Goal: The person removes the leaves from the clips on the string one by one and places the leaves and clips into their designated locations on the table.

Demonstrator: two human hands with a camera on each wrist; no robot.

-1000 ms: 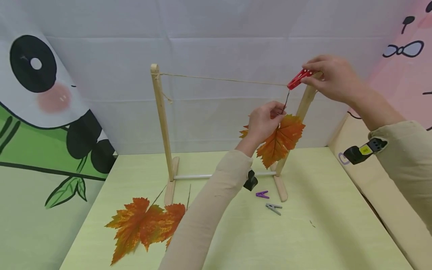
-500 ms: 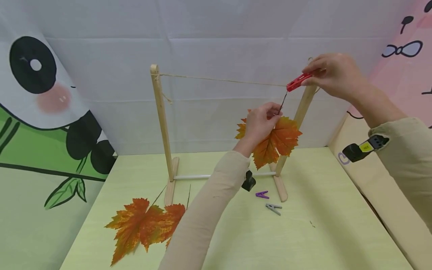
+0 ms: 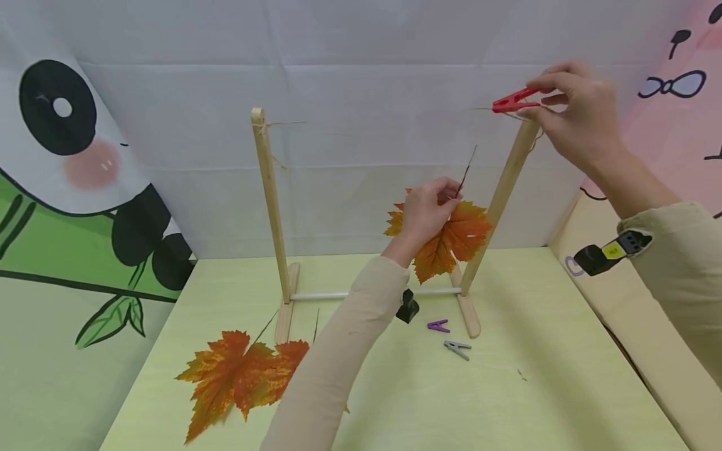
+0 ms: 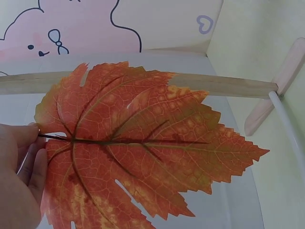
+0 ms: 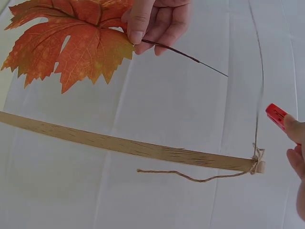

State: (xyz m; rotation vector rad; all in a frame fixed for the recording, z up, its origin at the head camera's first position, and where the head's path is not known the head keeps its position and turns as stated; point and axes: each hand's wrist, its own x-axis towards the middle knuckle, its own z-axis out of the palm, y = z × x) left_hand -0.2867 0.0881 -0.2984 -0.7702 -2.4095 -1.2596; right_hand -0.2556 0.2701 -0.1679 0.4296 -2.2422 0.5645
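My left hand (image 3: 427, 214) pinches the dark stem of an orange artificial maple leaf (image 3: 454, 244) between thumb and fingers. The bare stem end points upward, touching nothing. Higher up at the right, my right hand (image 3: 583, 116) holds a red clothespin (image 3: 514, 101) by its handles. In the right wrist view the clothespin (image 5: 276, 115) is apart from both the stem and the string (image 5: 261, 71). The string runs between two posts of a wooden frame (image 3: 269, 207) and looks blurred in the head view. The left wrist view shows the leaf (image 4: 143, 143) spread flat.
More orange leaves (image 3: 222, 373) lie on the table (image 3: 429, 407) at the left, partly behind my left sleeve. A purple clothespin (image 3: 438, 325) and a grey clothespin (image 3: 457, 349) lie near the frame's right foot (image 3: 469, 316). A white rod (image 3: 321, 295) joins the feet.
My right hand has moved up and right with the red clothespin, away from the stem and string. My left hand and the leaf have shifted slightly left and down.
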